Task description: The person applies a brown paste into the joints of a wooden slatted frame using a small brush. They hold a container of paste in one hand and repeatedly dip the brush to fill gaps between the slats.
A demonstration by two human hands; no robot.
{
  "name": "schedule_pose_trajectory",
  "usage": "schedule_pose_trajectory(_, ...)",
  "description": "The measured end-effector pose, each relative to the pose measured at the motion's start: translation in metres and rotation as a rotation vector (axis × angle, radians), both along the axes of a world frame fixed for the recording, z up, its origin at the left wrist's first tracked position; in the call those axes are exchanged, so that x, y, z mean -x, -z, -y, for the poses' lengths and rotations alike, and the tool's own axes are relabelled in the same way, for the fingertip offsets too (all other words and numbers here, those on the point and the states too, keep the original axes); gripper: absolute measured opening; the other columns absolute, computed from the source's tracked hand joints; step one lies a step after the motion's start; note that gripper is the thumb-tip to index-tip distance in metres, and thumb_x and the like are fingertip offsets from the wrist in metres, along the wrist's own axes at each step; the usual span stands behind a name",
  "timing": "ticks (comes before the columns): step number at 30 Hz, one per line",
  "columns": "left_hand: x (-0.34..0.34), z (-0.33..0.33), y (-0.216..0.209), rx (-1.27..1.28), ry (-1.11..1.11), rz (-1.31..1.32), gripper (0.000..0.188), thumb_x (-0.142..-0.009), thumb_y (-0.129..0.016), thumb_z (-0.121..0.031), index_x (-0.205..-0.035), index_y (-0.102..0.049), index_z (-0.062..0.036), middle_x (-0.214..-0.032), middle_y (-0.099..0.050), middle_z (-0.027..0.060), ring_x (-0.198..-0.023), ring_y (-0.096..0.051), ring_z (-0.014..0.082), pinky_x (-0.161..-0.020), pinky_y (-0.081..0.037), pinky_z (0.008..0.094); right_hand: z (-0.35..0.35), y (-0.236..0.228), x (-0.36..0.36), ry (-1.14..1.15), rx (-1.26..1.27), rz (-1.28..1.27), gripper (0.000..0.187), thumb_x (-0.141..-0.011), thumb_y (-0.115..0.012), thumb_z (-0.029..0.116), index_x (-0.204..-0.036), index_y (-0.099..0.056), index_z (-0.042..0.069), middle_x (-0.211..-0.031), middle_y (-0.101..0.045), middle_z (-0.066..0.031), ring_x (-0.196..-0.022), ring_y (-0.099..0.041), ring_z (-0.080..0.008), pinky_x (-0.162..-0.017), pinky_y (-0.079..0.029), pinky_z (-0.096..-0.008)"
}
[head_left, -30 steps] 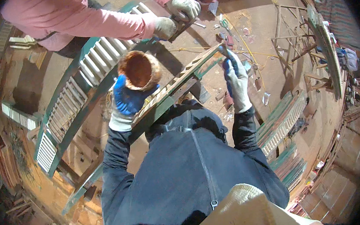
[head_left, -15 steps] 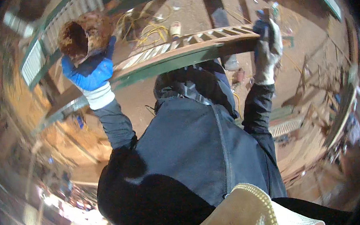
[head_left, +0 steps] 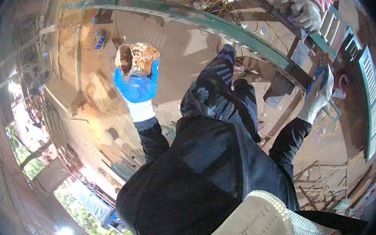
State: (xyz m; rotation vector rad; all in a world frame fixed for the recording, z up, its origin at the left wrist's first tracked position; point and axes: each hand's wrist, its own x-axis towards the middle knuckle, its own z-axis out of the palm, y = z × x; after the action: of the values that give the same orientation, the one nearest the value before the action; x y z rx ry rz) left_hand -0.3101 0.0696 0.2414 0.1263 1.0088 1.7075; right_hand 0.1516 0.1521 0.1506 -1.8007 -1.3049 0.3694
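My left hand (head_left: pixel 138 89), in a blue-coated glove with a white cuff, grips a rust-brown and whitish can (head_left: pixel 142 59) from below. The can lies tilted, its dark hollow mouth facing left. At the right, my right hand (head_left: pixel 319 92), in a pale glove with blue on it, has its fingers curled. A small brownish piece shows above them, too unclear to name. Just left of that hand ends a long green slatted frame (head_left: pixel 178 16), which arcs across the upper view. Whether the hand touches the frame, I cannot tell.
A co-worker's gloved hands (head_left: pixel 307 15), with pink sleeves, rest by another green slatted panel (head_left: pixel 330 29) at the upper right. A further green shutter (head_left: pixel 369 100) stands at the far right. Yellow cords, wooden boards (head_left: pixel 61 95) and a pile of wooden frames (head_left: pixel 321 181) lie about.
My view has swung leftward. The long slatted frame, earlier across both hands, now lies beyond them at a slant. The can stays in my left hand; the co-worker's hands show more fully.
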Motion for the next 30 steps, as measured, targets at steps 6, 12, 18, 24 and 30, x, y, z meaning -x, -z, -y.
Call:
schedule_pose_trajectory(6,0.014,0.004,-0.005,-0.005,-0.089,-0.023,0.079,-0.083,-0.069,-0.05,-0.147,-0.043,-0.0132,-0.15,-0.045,0.0131,-0.136,-0.044,0.036,-0.11,-0.041,0.0561,0.002,0.009,-0.006,-0.037,0.002,-0.106,0.032,-0.103,-0.052,0.02,-0.13,-0.061,0.005,-0.106,-0.068,-0.0079,-0.091,-0.065,-0.0148,-0.081,-0.052,-0.0294)
schedule_pose_trajectory(12,0.057,-0.11,-0.012,-0.042,0.067,-0.34,0.073,-0.084,-0.066,-0.05,-0.146,-0.045,-0.0178,-0.146,-0.049,0.0116,-0.132,-0.048,0.035,-0.104,-0.044,0.0626,0.012,-0.055,0.071,-0.203,0.026,-0.474,0.03,-0.098,-0.054,0.007,-0.126,-0.062,0.0,-0.108,-0.069,-0.0096,-0.08,-0.067,-0.0143,-0.069,-0.055,-0.0255)
schedule_pose_trajectory(18,0.102,-0.264,0.007,-0.095,0.539,-0.095,0.074,-0.083,-0.064,-0.047,-0.147,-0.044,-0.0161,-0.15,-0.045,0.0132,-0.139,-0.041,0.0376,-0.108,-0.039,0.0638,-0.006,-0.088,0.199,0.052,0.222,-1.277,0.033,-0.101,-0.057,0.026,-0.122,-0.06,0.0,-0.079,-0.059,-0.0013,-0.057,-0.049,-0.0067,-0.054,-0.042,-0.0191)
schedule_pose_trajectory(24,0.096,-0.34,0.026,0.073,0.971,-0.035,0.072,-0.088,-0.06,-0.048,-0.148,-0.043,-0.0116,-0.151,-0.043,0.0146,-0.139,-0.04,0.0382,-0.115,-0.03,0.0612,-0.002,-0.056,0.303,0.259,0.099,-0.967,0.036,-0.102,-0.056,0.024,-0.13,-0.059,0.002,-0.099,-0.064,0.0008,-0.08,-0.056,-0.0048,-0.065,-0.043,-0.0196)
schedule_pose_trajectory(30,0.098,-0.379,0.087,0.137,1.454,0.218,0.062,-0.094,-0.056,-0.039,-0.148,-0.043,-0.013,-0.15,-0.046,0.0106,-0.139,-0.043,0.0345,-0.114,-0.033,0.0602,-0.003,-0.02,0.377,0.185,0.059,0.05,0.046,-0.088,-0.059,-0.005,-0.129,-0.063,0.013,-0.097,-0.063,-0.0106,-0.084,-0.063,-0.0262,-0.077,-0.051,-0.0346)
